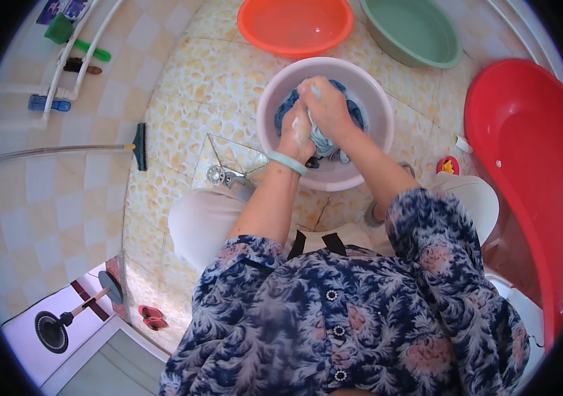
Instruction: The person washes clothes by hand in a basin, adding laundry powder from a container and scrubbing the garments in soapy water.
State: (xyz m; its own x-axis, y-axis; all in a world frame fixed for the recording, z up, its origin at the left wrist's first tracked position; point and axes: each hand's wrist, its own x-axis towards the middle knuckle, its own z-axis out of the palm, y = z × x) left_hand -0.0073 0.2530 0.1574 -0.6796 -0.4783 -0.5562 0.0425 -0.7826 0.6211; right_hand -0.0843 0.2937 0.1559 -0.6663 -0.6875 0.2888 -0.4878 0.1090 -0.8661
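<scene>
A pale pink basin (380, 105) stands on the tiled floor in front of my knees and holds wet blue cloth (354, 112). My left hand (297, 135), with a pale green bangle on the wrist, grips a bunched part of the cloth over the basin. Pressed against it from above, my right hand (326, 109) clutches the same bundle. A light, soapy strip of the cloth (321, 140) shows between the two hands. Both forearms come out of dark blue flowered sleeves.
An orange basin (295, 26) and a green basin (413, 30) stand beyond the pink one. A large red tub (526, 145) fills the right side. A floor drain (217, 174) lies left of the basin. A squeegee (138, 146) and brushes (77, 45) are by the left wall.
</scene>
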